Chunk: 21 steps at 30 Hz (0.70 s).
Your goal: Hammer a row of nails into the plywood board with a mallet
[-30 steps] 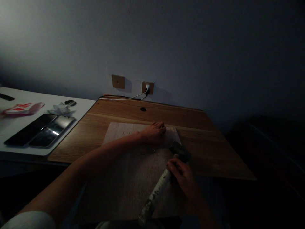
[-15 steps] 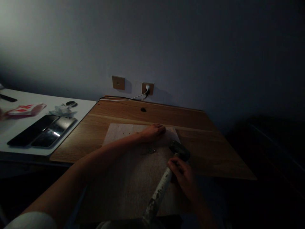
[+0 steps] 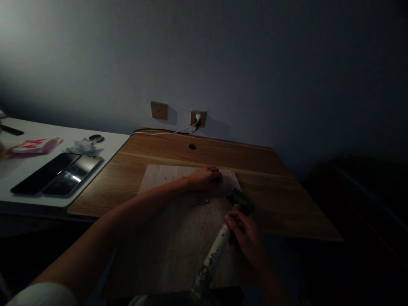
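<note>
My right hand (image 3: 244,231) is wrapped round the upper handle of a hammer (image 3: 216,248). The handle is pale and stained, and its dark head (image 3: 240,200) points away from me, low over the right side of a pale wooden board (image 3: 178,238). At the board's far part rests my left hand (image 3: 205,177), fingers curled together; what they pinch, if anything, is hidden. Just on the near side of it lies a small pile of shiny metal bits (image 3: 202,200), perhaps nails, too dim to be sure. Several tiny dark marks dot the board left of that hand.
The board lies on a brown wooden tabletop (image 3: 287,199). On the left, a white table (image 3: 19,170) carries dark glossy panels (image 3: 65,175), a red-and-white packet (image 3: 38,145) and a clear plastic bag (image 3: 84,146). Cables run to a wall socket (image 3: 198,119).
</note>
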Tool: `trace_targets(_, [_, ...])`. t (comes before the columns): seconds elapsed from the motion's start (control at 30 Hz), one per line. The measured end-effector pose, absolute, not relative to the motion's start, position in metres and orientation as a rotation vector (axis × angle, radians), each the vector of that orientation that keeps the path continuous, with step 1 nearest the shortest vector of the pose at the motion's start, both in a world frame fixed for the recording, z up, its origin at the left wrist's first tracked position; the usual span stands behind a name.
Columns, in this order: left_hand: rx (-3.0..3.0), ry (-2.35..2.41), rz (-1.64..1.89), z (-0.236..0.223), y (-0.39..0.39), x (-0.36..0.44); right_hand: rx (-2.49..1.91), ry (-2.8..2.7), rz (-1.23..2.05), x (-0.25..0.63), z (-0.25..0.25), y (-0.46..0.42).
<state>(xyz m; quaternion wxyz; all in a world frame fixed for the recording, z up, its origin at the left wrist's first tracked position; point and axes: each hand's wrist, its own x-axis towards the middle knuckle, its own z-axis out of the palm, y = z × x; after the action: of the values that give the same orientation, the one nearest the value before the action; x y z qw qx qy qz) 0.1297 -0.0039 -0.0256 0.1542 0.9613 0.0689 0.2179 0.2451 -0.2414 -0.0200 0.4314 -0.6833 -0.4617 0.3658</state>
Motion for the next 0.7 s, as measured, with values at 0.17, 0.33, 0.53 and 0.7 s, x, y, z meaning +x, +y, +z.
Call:
trace_targets(0.17, [2.738, 0.183, 0.632, -0.0272, -0.0034, 0.1303, -1.695, -1.156, 0.923, 0.2462, -0.022, -0.2405])
trace_targets(0.33, [2.71, 0.207, 0.631, -0.0278, -0.0032, 0.1306, -1.704, -1.154, 0.878, 0.2465, -0.0232, -0.2401])
trace_targets(0.53, [2.691, 0.155, 0.678, -0.0299, -0.0001, 0.1302, -1.706, -1.168, 0.898, 0.2461, -0.0212, -0.2396])
trace_targets(0.7, [2.69, 0.144, 0.722, -0.0316, 0.0012, 0.1314, -1.705, -1.162, 0.897, 0.2453, -0.0204, -0.2401])
